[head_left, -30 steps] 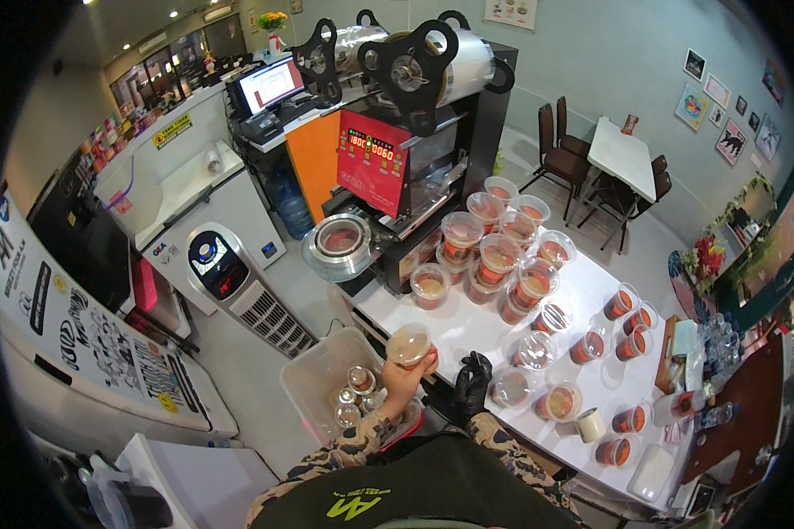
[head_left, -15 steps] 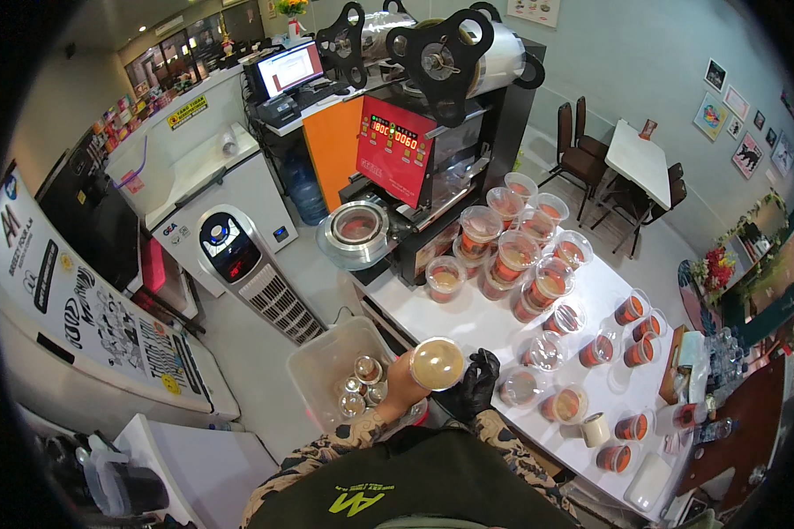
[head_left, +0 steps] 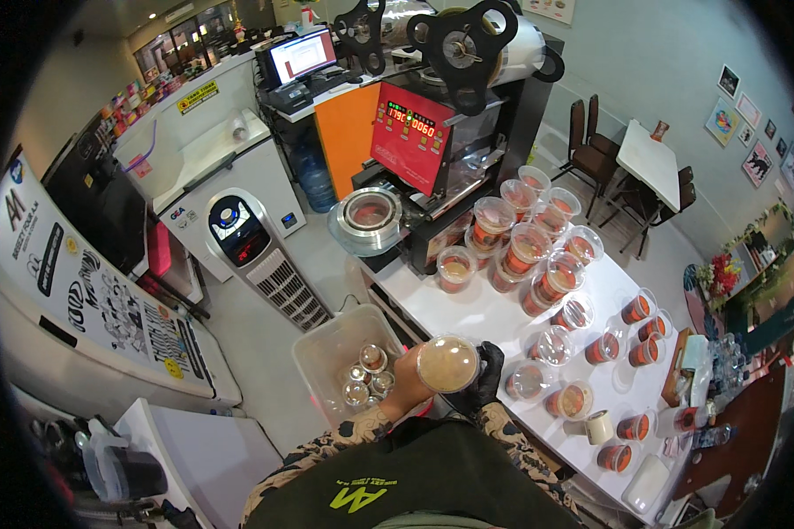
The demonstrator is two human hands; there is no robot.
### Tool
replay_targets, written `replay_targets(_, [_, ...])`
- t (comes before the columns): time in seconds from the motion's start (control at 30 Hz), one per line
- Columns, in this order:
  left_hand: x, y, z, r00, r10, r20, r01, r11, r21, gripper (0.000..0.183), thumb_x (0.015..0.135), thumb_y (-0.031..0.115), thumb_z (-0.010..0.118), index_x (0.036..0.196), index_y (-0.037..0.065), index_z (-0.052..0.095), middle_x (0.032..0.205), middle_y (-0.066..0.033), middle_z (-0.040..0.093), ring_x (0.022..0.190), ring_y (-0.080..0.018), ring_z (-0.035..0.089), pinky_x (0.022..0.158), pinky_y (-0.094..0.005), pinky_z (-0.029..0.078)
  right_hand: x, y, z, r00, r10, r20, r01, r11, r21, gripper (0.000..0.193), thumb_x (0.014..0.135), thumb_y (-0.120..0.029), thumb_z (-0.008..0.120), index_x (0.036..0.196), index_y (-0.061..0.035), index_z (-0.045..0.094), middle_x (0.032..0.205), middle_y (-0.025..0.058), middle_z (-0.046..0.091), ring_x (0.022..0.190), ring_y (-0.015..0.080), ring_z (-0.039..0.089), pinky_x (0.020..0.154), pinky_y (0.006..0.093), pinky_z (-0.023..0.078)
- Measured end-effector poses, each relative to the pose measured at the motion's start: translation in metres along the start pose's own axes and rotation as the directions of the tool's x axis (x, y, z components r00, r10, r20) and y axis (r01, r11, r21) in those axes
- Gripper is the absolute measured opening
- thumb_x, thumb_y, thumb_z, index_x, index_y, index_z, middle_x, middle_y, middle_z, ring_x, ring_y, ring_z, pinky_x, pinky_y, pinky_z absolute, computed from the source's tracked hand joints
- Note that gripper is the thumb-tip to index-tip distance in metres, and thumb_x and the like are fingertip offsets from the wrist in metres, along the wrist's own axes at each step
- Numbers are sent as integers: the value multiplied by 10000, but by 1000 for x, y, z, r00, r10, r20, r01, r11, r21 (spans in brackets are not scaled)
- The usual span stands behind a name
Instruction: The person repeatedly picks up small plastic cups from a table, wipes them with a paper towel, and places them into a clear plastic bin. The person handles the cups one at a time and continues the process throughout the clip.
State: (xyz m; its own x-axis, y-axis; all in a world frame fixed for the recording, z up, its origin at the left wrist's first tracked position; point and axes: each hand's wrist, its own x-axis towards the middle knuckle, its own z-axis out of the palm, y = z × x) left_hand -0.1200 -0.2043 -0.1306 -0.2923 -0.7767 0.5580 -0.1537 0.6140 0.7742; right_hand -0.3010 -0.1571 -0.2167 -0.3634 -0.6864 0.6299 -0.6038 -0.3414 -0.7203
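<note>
A clear plastic cup [head_left: 448,362] with a pale brown, foamy top is held upright in front of my body. My bare left hand [head_left: 406,381] is wrapped round its left side. Against its right side sits my right hand [head_left: 486,375] in a black glove, fingers curled along the wall; part of them is hidden behind the cup. Ahead is a cup sealing machine [head_left: 412,141] with a red panel, its round metal cup holder [head_left: 370,216] sticking out to the left. Several filled cups with orange-red bands are stacked on the white table [head_left: 476,309] to the right.
A translucent bin [head_left: 313,357] with several sealed cups stands below my left hand. An air cooler [head_left: 265,273] and a chest freezer [head_left: 238,198] lie beyond it. A cream mug [head_left: 598,428] and a white box [head_left: 650,482] rest on the table's near right.
My right hand has come up against the cup, where it was a little apart before. The cup has moved slightly right and nearer to the camera. The whole view has shifted a little.
</note>
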Motion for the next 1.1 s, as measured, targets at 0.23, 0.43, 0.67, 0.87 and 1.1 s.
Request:
replay_targets(0.23, [-1, 18, -9, 997, -42, 69, 38, 998, 57, 480, 694, 250, 881, 1094, 63, 692, 982, -149, 712, 898, -330, 706, 781, -387, 552, -21, 33, 13, 977, 212, 34, -215, 956, 201, 493, 852, 48, 617, 1322, -18, 482, 1175, 151, 517, 1029, 251, 565, 897, 366, 493])
replay_targets(0.43, [-2, 23, -15, 997, -19, 71, 15, 999, 52, 536, 685, 306, 904, 1113, 48, 709, 1009, -130, 737, 909, -293, 718, 798, -379, 564, -27, 34, 13, 942, 332, 53, -332, 893, 305, 495, 835, 62, 646, 1299, -23, 497, 1167, 137, 513, 1034, 222, 556, 892, 345, 495])
replay_targets(0.67, [-3, 18, -13, 973, -217, 81, 229, 955, -191, 656, 725, 220, 912, 1275, 34, 607, 1196, -114, 689, 1101, -230, 670, 972, -370, 521, 22, -23, -10, 930, 341, 134, -366, 885, 288, 415, 869, -102, 716, 1241, -24, 550, 1198, 162, 533, 1092, 273, 562, 891, 376, 513])
replay_targets(0.87, [0, 17, -17, 831, -502, 239, 517, 541, -663, 757, 784, 251, 885, 1395, 28, 498, 1306, -81, 626, 1196, -217, 607, 1063, -375, 463, 59, -97, -30, 790, 402, 463, -603, 374, 705, 196, 977, -101, 629, 1152, -27, 583, 1426, 121, 478, 1225, 244, 576, 909, 331, 546])
replay_targets(1.1, [2, 22, -24, 778, -530, 337, 553, 326, -766, 758, 923, 518, 674, 1449, 25, 441, 1358, -112, 582, 1243, -231, 576, 1067, -396, 464, 70, -128, -34, 805, 282, 522, -587, 501, 635, 491, 992, -105, 605, 1428, -1, 405, 1289, 135, 592, 1187, 207, 581, 999, 351, 490])
